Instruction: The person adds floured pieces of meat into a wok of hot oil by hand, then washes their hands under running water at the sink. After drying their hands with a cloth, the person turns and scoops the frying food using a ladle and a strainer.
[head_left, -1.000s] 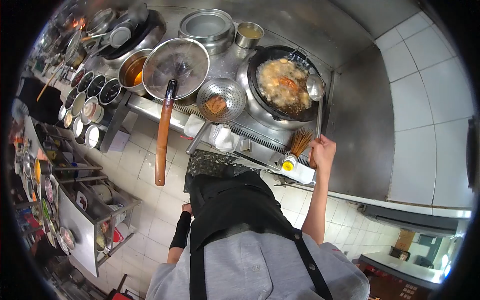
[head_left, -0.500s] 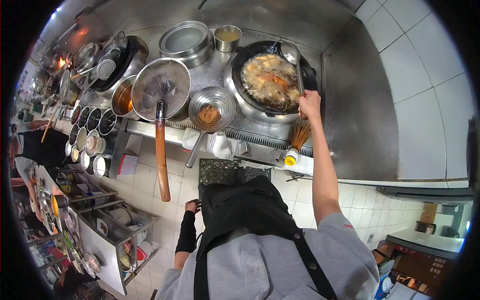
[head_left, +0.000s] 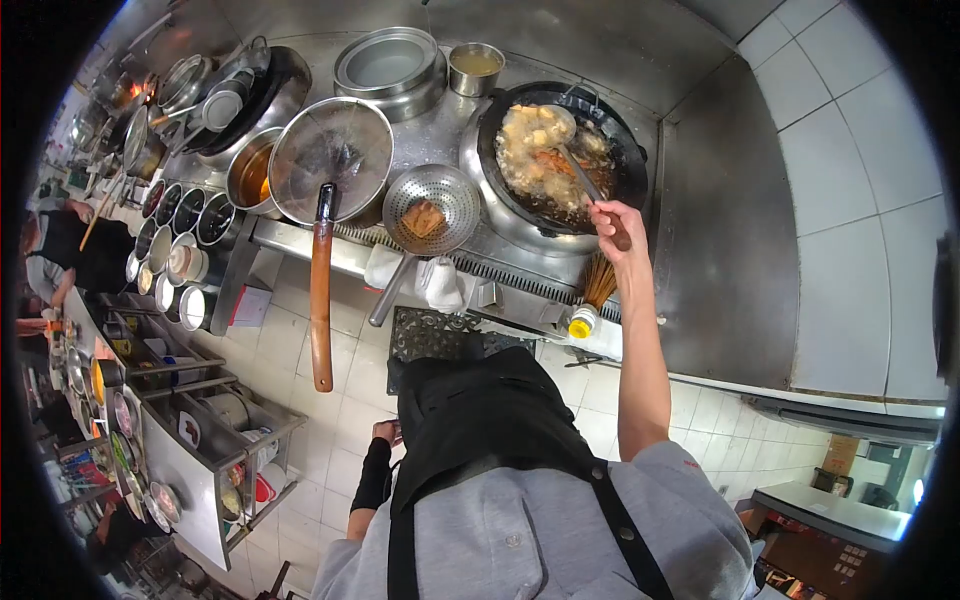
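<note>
My right hand (head_left: 619, 229) is closed around the handle of a ladle (head_left: 581, 174). The ladle's bowl dips into bubbling oil in a black wok (head_left: 632, 180), among pale frying pieces (head_left: 528, 130) and a reddish-orange piece (head_left: 556, 160) near the middle. Below my right wrist, a bamboo brush (head_left: 599, 281) leans at the stove's front edge beside a yellow-capped bottle (head_left: 582, 321). My left hand (head_left: 386, 431) hangs low beside the black apron (head_left: 470, 420). Its fingers are small and partly hidden, so their grip is unclear.
Left of the wok lie a perforated strainer (head_left: 447, 190) with a brown piece in it and a wooden-handled mesh skimmer (head_left: 300, 150). A pot (head_left: 425, 95) and a small metal container (head_left: 476, 70) stand behind. Another person (head_left: 60, 240) is at far left.
My right hand has turned the ladle, and its bowl has moved left and down from the wok's far rim into the oil among the frying pieces. The view has shifted slightly.
</note>
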